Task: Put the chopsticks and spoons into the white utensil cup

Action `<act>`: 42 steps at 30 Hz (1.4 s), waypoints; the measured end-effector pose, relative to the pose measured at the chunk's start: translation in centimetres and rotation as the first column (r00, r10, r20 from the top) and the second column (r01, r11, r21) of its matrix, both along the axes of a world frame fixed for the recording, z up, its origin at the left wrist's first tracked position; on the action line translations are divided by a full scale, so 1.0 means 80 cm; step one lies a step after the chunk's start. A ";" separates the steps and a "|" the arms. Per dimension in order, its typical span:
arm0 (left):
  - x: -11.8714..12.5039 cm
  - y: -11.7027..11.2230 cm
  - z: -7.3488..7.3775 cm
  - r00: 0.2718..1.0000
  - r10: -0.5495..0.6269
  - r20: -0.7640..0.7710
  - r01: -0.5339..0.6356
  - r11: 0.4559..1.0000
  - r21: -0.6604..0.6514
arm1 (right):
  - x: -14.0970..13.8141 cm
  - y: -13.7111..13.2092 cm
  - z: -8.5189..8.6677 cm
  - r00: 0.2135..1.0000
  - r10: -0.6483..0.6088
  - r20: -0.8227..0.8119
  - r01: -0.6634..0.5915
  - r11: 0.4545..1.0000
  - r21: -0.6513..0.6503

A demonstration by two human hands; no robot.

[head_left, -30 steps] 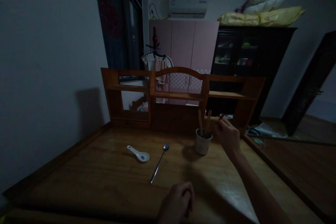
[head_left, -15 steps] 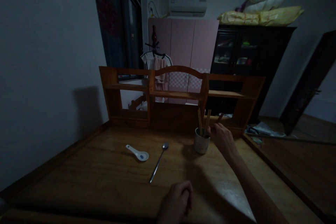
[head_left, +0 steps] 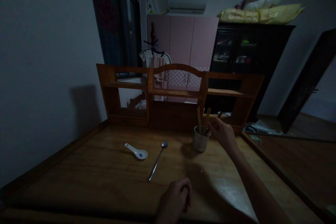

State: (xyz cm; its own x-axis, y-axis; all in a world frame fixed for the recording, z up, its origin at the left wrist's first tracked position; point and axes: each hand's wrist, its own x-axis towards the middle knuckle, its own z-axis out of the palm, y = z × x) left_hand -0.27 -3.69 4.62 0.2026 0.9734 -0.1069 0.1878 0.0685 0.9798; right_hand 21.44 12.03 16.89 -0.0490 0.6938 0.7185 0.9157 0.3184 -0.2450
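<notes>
Dim light, pale wall [head_left: 47,35], dark window [head_left: 128,24], pink wardrobe [head_left: 181,42] (checkered low down), black glass-fronted cabinet [head_left: 270,49]

Chopsticks [head_left: 198,120]: lower ends hidden in cup [head_left: 198,144]. Motif [head_left: 201,146] too small to read. Right hand [head_left: 222,134] covers middle of dark stick [head_left: 219,114]. Left hand [head_left: 176,193]: palm out of view.

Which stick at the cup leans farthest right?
The darker brown stick, its upper end showing past the right hand, which hides part of it. The paler sticks stand steeper, to its left in the cup.
</notes>
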 end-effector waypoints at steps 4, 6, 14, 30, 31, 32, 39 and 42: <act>-0.001 -0.001 0.001 0.999 0.020 -0.030 -0.020 1.000 0.003 | 0.007 0.002 -0.006 0.999 0.019 -0.048 -0.020 1.000 -0.019; 0.000 -0.001 0.000 0.999 0.030 -0.044 -0.030 1.000 0.006 | 0.010 0.001 -0.010 0.996 0.061 -0.067 -0.064 0.997 -0.035; -0.001 -0.002 0.000 0.996 0.052 -0.077 -0.050 0.998 0.026 | 0.010 0.002 -0.016 0.951 0.184 -0.250 -0.233 0.955 -0.183; -0.003 0.000 -0.005 0.999 0.040 0.017 -0.040 0.999 0.010 | 0.002 -0.010 -0.010 0.921 0.206 -0.331 -0.256 0.960 -0.115; -0.003 0.000 -0.005 0.998 0.043 0.038 -0.043 0.999 0.002 | 0.001 -0.013 -0.007 0.925 0.191 -0.328 -0.229 0.970 -0.079; -0.002 0.001 -0.005 0.997 0.044 0.061 -0.044 0.999 -0.005 | 0.000 -0.016 -0.005 0.931 0.170 -0.323 -0.192 0.981 -0.037; -0.002 0.011 0.012 0.944 0.027 0.328 -0.029 1.000 0.001 | -0.012 -0.042 0.009 0.963 0.119 -0.243 -0.075 0.980 0.184; -0.028 0.043 0.046 0.972 -0.052 0.230 0.030 0.995 0.100 | -0.017 -0.048 0.001 0.979 0.157 -0.127 -0.126 0.967 0.221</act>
